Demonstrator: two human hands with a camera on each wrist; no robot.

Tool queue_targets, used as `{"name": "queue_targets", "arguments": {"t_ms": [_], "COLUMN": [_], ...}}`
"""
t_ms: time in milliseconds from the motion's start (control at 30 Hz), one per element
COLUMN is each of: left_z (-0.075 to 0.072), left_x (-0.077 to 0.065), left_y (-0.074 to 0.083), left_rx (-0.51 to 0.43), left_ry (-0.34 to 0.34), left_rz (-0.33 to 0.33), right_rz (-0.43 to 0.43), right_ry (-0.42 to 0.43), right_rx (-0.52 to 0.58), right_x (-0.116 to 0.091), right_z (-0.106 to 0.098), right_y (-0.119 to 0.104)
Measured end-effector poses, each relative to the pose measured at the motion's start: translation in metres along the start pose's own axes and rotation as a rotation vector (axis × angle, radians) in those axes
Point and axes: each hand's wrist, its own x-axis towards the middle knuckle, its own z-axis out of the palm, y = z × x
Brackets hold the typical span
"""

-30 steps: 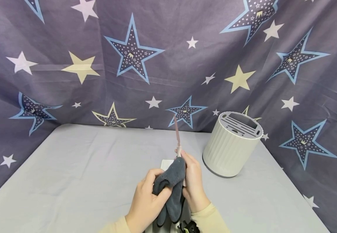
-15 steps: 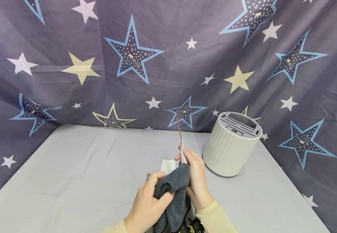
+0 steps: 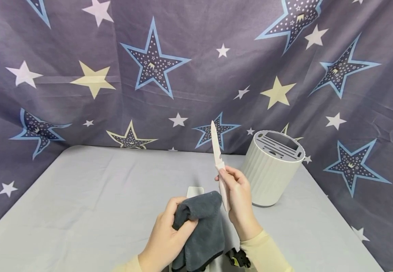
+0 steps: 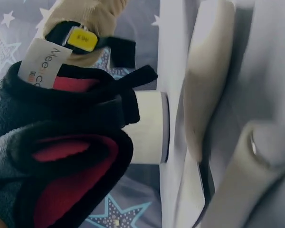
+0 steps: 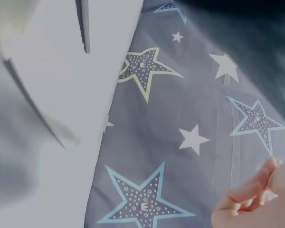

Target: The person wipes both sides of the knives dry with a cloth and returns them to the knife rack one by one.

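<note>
In the head view my right hand (image 3: 241,202) grips a small knife (image 3: 215,145) by its pale pink handle, with the light blade pointing up and away. To its left, my left hand (image 3: 166,234) pinches a folded dark grey cloth (image 3: 203,226) between thumb and fingers. The blade stands apart from the cloth, while the lower handle is close to the cloth's right corner. The left wrist view shows the cloth's red inner side (image 4: 61,197) and a white label (image 4: 45,61). Part of a hand (image 5: 244,197) shows low in the right wrist view.
A white ribbed knife block (image 3: 274,173) with a slotted grey top stands right of my right hand. Pale-handled knives (image 4: 211,71) lie on the table, largely hidden by the cloth in the head view. A star-patterned curtain (image 3: 183,75) rises behind the table.
The knife has come out of the cloth, moving right with my right hand, and its blade has turned flat side toward the camera. My left hand and the cloth have shifted slightly left.
</note>
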Motion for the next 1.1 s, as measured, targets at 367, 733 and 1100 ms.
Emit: {"name": "queue_targets", "arguments": {"t_ms": [367,733,1100], "left_z": [-0.018,-0.033,-0.042], "left_x": [0.002,0.007,0.012], "left_y": [-0.01,-0.011,-0.009], "left_rx": [0.106,0.012,-0.218], "left_ry": [0.116,0.216,0.208], "left_rz": [0.091,-0.042,-0.293], "right_rz": [-0.036,-0.13,-0.239], "right_ry": [0.036,0.016,-0.003], "right_rx": [-0.095,-0.237,-0.429], "right_x": [0.008,0.017,0.027], "right_z": [-0.018,-0.041,-0.068], "right_y": [-0.008,-0.02,-0.048]}}
